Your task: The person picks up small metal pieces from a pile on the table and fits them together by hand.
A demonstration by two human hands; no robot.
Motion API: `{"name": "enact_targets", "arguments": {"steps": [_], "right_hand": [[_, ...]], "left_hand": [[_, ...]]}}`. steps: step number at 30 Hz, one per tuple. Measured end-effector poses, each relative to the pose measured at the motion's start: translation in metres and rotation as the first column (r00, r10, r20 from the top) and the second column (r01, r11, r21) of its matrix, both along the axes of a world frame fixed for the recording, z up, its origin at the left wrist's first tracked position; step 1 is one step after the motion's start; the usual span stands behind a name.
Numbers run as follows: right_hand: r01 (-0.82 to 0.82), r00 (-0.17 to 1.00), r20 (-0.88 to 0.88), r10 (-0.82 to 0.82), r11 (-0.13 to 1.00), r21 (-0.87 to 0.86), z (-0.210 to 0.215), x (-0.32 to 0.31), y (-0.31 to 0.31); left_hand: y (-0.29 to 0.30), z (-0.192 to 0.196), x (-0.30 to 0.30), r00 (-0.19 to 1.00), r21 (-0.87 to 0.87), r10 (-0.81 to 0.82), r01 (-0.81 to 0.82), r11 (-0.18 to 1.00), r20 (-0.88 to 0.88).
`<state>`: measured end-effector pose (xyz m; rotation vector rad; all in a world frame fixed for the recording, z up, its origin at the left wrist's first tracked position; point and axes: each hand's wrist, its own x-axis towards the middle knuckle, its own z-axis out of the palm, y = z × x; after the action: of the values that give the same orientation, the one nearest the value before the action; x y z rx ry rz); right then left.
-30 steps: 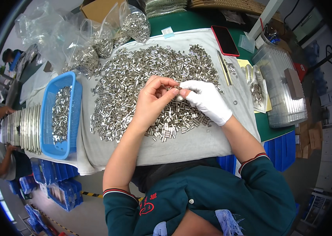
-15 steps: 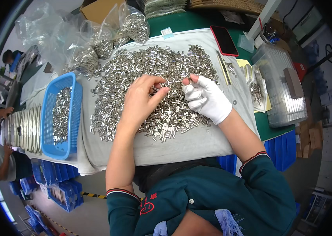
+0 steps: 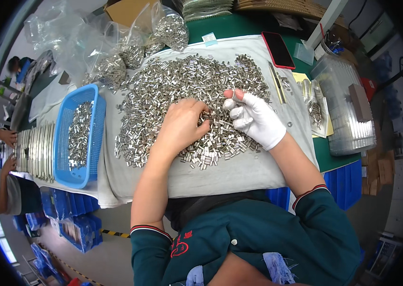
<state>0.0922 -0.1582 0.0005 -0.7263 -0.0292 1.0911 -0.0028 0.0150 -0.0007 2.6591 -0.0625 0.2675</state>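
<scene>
A wide heap of small shiny metal cylinders (image 3: 163, 81) covers much of the pale cloth (image 3: 239, 174) before me. My left hand (image 3: 182, 125), bare, rests at the middle of the heap. Its fingers bend down among the cylinders, with a gap between thumb and forefinger. To its right, just above the pieces, my right hand (image 3: 255, 119) wears a white glove that leaves the thumb and forefinger tips uncovered. Those two tips are pinched together and the other fingers curl in; whatever lies between the tips is too small to make out.
A blue basket (image 3: 100, 138) with more cylinders stands at left, beside stacked strips (image 3: 37, 152). Filled clear bags (image 3: 170, 32) lie behind. Right are a phone (image 3: 278, 50), tweezers-like slim tools (image 3: 278, 83) and stacked clear trays (image 3: 340, 105). Another person's hands (image 3: 8, 138) show at far left.
My left hand has shifted a little right and nearer me, its thumb and fingers now lower among the cylinders. My right hand stays pinched. The whole view has shifted slightly.
</scene>
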Motion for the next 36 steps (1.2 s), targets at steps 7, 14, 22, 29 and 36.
{"name": "enact_targets", "arguments": {"steps": [7,14,22,29,36], "right_hand": [[0.036,0.961,0.275,0.014,0.984,-0.176,0.012,-0.009,0.001],[0.016,0.848,0.505,0.163,0.944,-0.331,0.012,-0.015,0.002],[0.0,0.875,0.462,0.145,0.954,-0.3,0.011,-0.012,0.0],[0.056,0.87,0.48,0.109,0.947,-0.317,0.01,-0.013,0.002],[0.094,0.852,0.514,0.104,0.934,-0.344,0.012,-0.015,0.002]], "left_hand": [[-0.005,-0.001,0.007,0.976,-0.194,0.06,-0.018,0.981,0.209],[-0.013,0.004,0.006,0.948,-0.47,0.107,0.049,0.881,0.299],[-0.015,0.003,0.008,0.906,-0.453,0.061,0.151,0.878,0.419],[-0.017,0.003,0.006,0.974,-0.6,0.067,0.078,0.796,0.215],[-0.021,-0.003,0.007,0.998,-0.871,0.013,0.041,0.49,0.054]]}}
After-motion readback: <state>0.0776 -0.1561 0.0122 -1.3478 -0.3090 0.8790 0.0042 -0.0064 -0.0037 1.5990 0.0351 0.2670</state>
